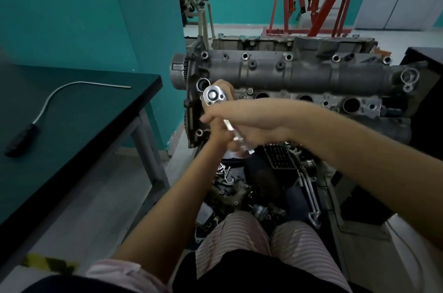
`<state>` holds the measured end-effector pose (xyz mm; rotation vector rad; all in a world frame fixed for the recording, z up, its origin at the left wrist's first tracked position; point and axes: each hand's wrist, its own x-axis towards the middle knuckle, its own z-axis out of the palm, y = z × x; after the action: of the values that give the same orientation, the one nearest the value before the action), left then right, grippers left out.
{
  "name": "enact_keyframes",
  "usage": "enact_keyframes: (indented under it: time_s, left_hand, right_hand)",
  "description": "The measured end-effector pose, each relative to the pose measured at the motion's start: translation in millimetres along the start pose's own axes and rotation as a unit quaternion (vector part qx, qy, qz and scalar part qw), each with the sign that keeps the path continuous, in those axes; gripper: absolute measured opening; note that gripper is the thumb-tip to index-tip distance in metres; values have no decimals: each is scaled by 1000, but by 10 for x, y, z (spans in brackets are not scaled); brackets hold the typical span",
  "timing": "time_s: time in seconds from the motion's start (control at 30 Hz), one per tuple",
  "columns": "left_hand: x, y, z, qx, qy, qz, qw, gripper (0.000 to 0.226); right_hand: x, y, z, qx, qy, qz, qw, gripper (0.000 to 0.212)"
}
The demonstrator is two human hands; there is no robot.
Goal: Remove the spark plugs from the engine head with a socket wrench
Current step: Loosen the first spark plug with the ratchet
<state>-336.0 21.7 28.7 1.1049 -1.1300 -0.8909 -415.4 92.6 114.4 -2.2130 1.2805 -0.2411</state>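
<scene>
The grey engine head (299, 72) lies across the middle of the view. Along its near side are three dark round plug wells (305, 98). A chrome socket wrench (214, 96) stands over the head's left end, round ratchet head facing me, and hides whatever sits below it. My right hand (242, 120) comes in from the right and is closed around the wrench handle. My left hand (217, 133) rises from below, mostly covered by the right hand, and its fingertips wrap behind the ratchet head. No spark plug is visible.
A dark table (100, 110) on the left carries a flexible pick-up tool (48, 105) with a black handle. Loose engine parts and a chain (239, 187) lie on the floor between my legs and the engine. A red hoist (311, 4) stands behind.
</scene>
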Motion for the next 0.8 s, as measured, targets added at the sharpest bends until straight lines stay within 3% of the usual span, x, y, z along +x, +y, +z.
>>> enact_keyframes:
  time_s: [0.03, 0.07, 0.1, 0.13, 0.2, 0.23, 0.27, 0.3, 0.33, 0.37, 0.4, 0.47, 0.53, 0.6, 0.63, 0.7, 0.73, 0.77, 0.8]
  left_hand:
    - [0, 66, -12, 24, -20, 50, 998, 37]
    - [45, 108, -44, 35, -34, 62, 997, 34]
    - [88, 115, -98, 63, -50, 105, 991, 31]
    - [126, 175, -149, 97, -76, 118, 985, 25]
    - [48, 185, -202, 82, -115, 117, 983, 18]
    - [33, 110, -222, 64, -119, 99, 986, 23]
    - [-15, 73, -189, 33, -108, 45, 993, 30]
    - [-51, 38, -137, 10, -95, -24, 995, 36]
    - [-61, 25, -98, -7, -84, -43, 996, 36]
    - [-30, 29, -46, -17, -69, -2, 997, 34]
    - [-13, 51, -30, -13, -61, 50, 997, 26]
    - [24, 143, -38, 7, -61, 96, 993, 16]
    - [60, 174, -119, 82, -71, 151, 983, 23]
    - [85, 146, -161, 126, -92, 157, 975, 22]
    - [97, 90, -181, 101, -90, 144, 980, 28]
    - [98, 22, -145, 35, -69, 80, 994, 43]
    - [83, -21, -135, 24, -70, 60, 996, 46]
    - [67, -37, -113, 26, -68, 71, 995, 46]
    - [69, -51, -91, 25, -69, 96, 993, 43]
  right_hand:
    - [88, 78, -16, -18, -19, -21, 999, 29]
    - [87, 64, -112, -178, 45, 2, 983, 31]
    - [71, 39, -187, -259, 131, 20, 957, 32]
    - [49, 35, -229, -368, 188, 19, 910, 33]
    - [57, 61, -136, -414, 278, -16, 867, 28]
    - [84, 81, 24, -357, 290, 11, 888, 22]
    - [94, 82, 166, -240, 268, 28, 933, 14]
    - [86, 40, 284, -38, 201, 33, 978, 13]
    - [60, -20, 329, 166, 82, 40, 982, 13]
    - [42, -51, 331, 306, -15, 54, 950, 13]
    - [37, -22, 282, 308, -30, 35, 950, 15]
    - [102, 64, 75, -2, 46, 20, 999, 24]
    - [102, 50, -202, -316, 159, 23, 935, 31]
    - [83, 57, -290, -416, 241, 5, 877, 35]
    - [100, 69, -221, -405, 267, -12, 874, 35]
    - [159, 116, 88, -282, 269, -13, 921, 27]
    - [156, 105, 237, -117, 226, 8, 967, 22]
    - [124, 45, 332, 103, 142, 30, 984, 24]
    - [102, -13, 367, 282, 44, 49, 957, 25]
